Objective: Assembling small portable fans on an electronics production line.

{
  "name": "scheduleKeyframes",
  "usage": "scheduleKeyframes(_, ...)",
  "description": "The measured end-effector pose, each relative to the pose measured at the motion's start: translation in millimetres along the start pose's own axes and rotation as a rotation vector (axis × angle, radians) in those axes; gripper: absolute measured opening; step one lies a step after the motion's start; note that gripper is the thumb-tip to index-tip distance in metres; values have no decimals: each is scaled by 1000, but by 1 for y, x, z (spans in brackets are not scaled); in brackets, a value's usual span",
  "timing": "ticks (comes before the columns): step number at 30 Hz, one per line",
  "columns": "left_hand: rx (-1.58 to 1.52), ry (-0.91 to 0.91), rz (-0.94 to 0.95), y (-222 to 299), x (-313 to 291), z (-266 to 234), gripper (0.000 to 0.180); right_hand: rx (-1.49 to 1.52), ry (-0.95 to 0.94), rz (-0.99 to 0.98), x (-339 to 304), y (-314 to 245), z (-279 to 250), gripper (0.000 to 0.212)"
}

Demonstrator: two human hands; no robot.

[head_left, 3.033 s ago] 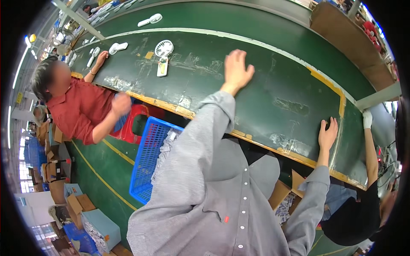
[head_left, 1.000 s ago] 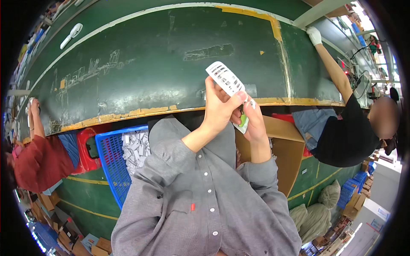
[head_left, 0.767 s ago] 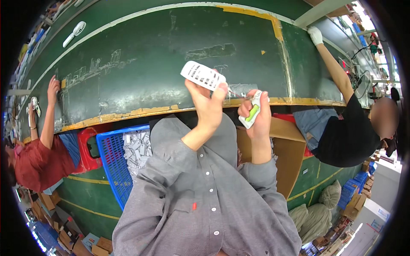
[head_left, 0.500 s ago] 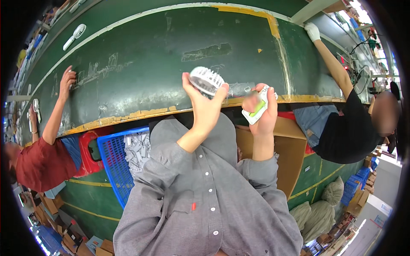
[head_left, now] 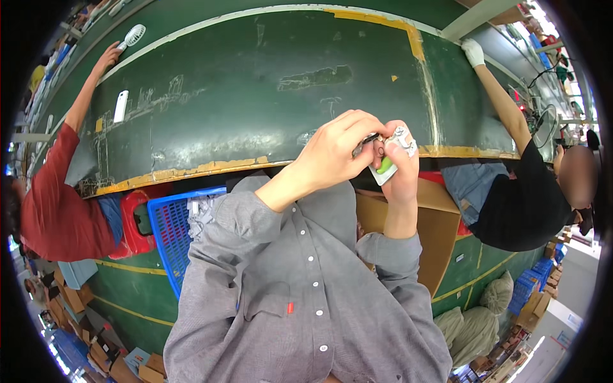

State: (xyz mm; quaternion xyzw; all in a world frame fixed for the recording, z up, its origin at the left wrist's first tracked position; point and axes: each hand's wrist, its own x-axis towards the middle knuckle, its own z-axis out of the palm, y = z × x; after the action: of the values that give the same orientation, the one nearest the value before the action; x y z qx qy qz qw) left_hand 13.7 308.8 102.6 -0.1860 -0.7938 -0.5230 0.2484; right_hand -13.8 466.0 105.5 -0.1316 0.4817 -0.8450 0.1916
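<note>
From my remote seat, the head view shows the right hand (head_left: 405, 171) grasping a white handheld-fan handle (head_left: 383, 179), its green insert (head_left: 385, 165) exposed, over the near edge of a green worktable (head_left: 223, 127). The left hand (head_left: 335, 150) meets it, fingers curled at a small dark piece (head_left: 371, 137); whether they grip it, I cannot tell. At left, a red-sleeved co-worker (head_left: 54, 198) touches a second white fan (head_left: 135, 35); a blue plastic basket (head_left: 167, 237) holds pale parts (head_left: 199, 214).
</note>
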Motion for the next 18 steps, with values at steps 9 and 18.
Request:
scheduleKeyframes(9,334,-4,220,5,-6,-15,28,-462,-16,131,-14,3,-5,6)
scheduleKeyframes(18,-496,76,-358,21,-13,-30,11,177,-361,105,-41,-7,-11,22)
